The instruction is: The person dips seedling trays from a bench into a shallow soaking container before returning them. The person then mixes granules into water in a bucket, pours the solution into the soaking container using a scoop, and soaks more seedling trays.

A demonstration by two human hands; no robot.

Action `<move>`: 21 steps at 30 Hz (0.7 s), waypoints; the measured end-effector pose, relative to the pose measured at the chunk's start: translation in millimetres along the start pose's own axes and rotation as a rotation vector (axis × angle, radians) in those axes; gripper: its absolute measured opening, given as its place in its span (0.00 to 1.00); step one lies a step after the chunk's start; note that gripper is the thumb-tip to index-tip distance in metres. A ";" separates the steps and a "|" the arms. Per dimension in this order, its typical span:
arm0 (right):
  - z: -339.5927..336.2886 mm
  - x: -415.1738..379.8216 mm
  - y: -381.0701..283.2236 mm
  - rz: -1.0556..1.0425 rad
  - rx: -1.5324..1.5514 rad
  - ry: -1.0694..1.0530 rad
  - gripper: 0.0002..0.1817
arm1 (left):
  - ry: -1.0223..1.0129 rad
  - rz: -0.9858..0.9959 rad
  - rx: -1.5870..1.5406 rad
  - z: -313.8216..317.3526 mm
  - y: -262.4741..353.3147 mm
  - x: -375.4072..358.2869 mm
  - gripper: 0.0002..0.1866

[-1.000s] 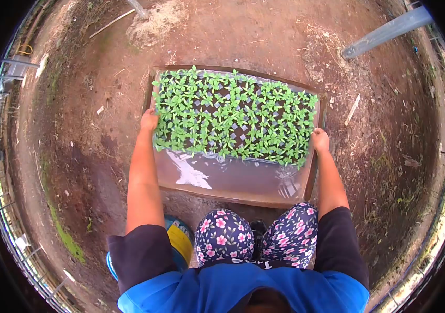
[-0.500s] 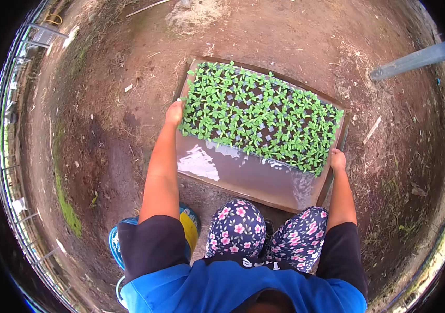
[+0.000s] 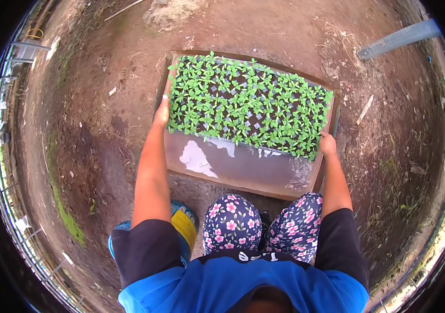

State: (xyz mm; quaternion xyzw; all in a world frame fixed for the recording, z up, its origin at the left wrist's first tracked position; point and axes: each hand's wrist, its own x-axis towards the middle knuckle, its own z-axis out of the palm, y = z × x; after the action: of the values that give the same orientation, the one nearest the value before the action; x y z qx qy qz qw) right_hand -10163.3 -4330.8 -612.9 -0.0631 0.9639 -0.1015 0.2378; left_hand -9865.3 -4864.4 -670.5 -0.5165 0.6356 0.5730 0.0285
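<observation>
A black seedling tray (image 3: 257, 125) full of small green seedlings (image 3: 201, 99) sits in the far part of a shallow, wide basin (image 3: 222, 183) holding muddy water (image 3: 254, 168). My left hand (image 3: 163, 111) is at the tray's left end, fingers closed around its edge and partly hidden by leaves and the basin's side. On the opposite end, my right hand (image 3: 327, 144) grips the tray near its front right corner, its fingertips partly covered. Bright reflections lie on the water between the tray and my knees.
A blue and yellow container (image 3: 185, 227) stands beside my left leg. At the upper right a grey post (image 3: 400, 40) rises from the bare soil (image 3: 102, 120). Sticks and straw (image 3: 345, 44) are scattered around, and a fence (image 3: 11, 193) runs along the left.
The view has shifted, so the basin and tray appear farther left and slightly higher. Both hands keep their places at the tray's ends.
</observation>
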 end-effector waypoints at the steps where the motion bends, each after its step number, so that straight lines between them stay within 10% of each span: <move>1: -1.4 -1.2 -2.7 0.010 0.001 -0.010 0.19 | -0.006 -0.005 0.001 -0.5 -4.2 4.9 0.41; 21: 7.1 0.3 3.5 0.087 0.045 0.045 0.17 | -0.012 -0.034 -0.040 6.9 26.0 -16.3 0.37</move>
State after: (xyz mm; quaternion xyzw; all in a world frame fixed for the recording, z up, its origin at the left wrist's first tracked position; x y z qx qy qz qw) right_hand -10160.5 -4328.6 -620.0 -0.0133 0.9684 -0.1139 0.2216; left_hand -9879.5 -4853.9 -644.5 -0.5244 0.6149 0.5881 0.0317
